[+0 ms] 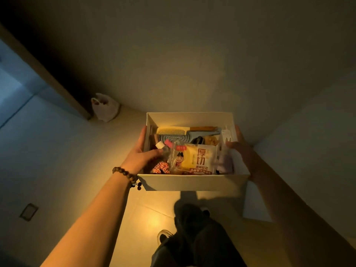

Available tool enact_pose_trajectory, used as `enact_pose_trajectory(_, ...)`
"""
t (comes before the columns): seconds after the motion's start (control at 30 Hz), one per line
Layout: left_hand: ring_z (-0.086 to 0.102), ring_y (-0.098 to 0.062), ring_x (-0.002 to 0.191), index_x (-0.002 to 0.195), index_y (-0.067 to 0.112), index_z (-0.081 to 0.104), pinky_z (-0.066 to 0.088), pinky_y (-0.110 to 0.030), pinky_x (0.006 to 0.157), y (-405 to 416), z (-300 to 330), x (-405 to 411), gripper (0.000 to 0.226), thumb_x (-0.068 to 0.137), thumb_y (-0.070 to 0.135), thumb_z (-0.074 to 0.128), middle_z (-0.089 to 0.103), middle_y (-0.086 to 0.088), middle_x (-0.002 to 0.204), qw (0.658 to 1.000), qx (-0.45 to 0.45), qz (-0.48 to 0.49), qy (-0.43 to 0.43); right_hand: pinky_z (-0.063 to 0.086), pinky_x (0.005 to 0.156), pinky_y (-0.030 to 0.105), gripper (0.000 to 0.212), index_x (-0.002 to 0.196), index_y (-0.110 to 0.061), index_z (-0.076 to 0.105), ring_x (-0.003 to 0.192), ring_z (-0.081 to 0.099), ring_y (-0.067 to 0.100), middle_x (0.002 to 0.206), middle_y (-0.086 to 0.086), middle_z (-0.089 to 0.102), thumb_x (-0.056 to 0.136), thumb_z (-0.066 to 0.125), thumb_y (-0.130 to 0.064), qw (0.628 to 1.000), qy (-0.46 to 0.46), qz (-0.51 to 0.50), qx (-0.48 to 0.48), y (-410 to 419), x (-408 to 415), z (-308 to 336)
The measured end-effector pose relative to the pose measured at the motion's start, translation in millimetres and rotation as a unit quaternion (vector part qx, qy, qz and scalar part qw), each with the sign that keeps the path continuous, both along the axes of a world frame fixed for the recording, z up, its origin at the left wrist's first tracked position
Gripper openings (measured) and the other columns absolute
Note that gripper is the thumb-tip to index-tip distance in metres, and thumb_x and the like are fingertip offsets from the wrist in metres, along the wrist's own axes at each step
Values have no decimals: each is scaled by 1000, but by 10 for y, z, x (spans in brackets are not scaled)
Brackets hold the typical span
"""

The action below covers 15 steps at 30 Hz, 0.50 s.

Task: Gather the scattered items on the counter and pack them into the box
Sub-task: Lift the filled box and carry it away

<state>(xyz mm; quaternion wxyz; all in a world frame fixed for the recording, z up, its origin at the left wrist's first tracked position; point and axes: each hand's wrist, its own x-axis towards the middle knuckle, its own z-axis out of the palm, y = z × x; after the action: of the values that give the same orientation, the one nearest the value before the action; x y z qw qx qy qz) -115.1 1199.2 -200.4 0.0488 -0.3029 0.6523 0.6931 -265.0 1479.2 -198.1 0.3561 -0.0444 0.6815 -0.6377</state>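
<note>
Both hands holding packed box (192,183) up above the floor.
Left hand (141,154) is clamping left wall, thumb inside, fingers (143,134) outside; right hand (239,145) is gripping right wall, fingers (237,132) extended; bread packet (198,159), comb (171,130) inside.

**Both hands on a packed box**

The left hand (141,151) grips the left wall of the white box (192,183), thumb inside the rim; the right hand (239,145) clasps the right wall; inside the box lie a yellow bread packet (199,158), a comb (171,130) toward the far wall, and a red checked cloth (160,167) at the near left corner; a beaded bracelet (126,175) circles the left wrist; far left of the box, a white plastic bag (105,108) sits against the wall.
</note>
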Motion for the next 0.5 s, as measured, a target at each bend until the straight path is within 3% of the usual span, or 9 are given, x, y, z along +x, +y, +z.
enact_pose_trajectory(0.07,57,-14,102,139,56,10,52,-28,72,-37,-66,-286,93,79,16,69,46,20,113,1000,1,-25,5,42,102,50,68,144,-42,24,123,50,21,144,2,42,88,57,-24,999,-11,-39,-5,9,-141,-46)
enact_pose_trajectory(0.13,57,-11,101,140,55,11,51,-26,70,-44,-137,-556,92,81,12,68,48,20,114,999,7,-43,8,46,94,33,67,148,-39,17,115,52,8,143,-5,38,93,51,-18,998,-8,-61,8,40,-297,-87)
enact_pose_trajectory(0.2,56,-13,105,140,55,12,53,-34,77,-30,-189,-808,93,81,9,67,47,20,116,998,21,-50,13,46,86,20,68,149,-34,12,110,50,-3,144,-6,32,95,48,-15,996,-6,-90,26,75,-479,-127)
enact_pose_trajectory(0.23,55,-14,107,140,55,13,52,-38,81,-18,-209,-938,93,81,8,67,47,19,118,998,24,-54,17,45,90,19,68,149,-32,11,113,48,-3,146,-6,29,95,48,-13,994,-2,-103,35,89,-571,-134)
enact_pose_trajectory(0.3,55,-16,109,139,56,14,53,-38,80,-3,-274,-1183,92,81,6,66,46,18,121,997,28,-70,21,36,107,28,68,149,-28,10,133,35,8,154,-2,21,95,47,-10,992,4,-114,46,118,-748,-167)
enact_pose_trajectory(0.37,56,-16,107,137,57,16,55,-32,74,-5,-381,-1420,91,81,5,65,46,18,122,996,35,-85,20,28,112,35,69,149,-27,10,140,27,18,156,0,20,95,47,-7,992,1,-119,48,142,-920,-238)
enact_pose_trajectory(0.43,57,-14,105,134,59,19,55,-27,69,-15,-497,-1667,89,80,7,66,47,20,119,995,36,-93,12,29,113,41,71,150,-28,10,139,31,22,155,3,24,94,48,-5,991,-17,-127,42,143,-1110,-343)
enact_pose_trajectory(0.5,55,-12,107,134,58,19,54,-31,75,-32,-646,-1910,88,80,9,67,48,21,120,995,21,-102,0,33,111,45,72,150,-25,12,135,37,25,152,7,31,93,50,-3,989,-39,-130,54,142,-1288,-488)
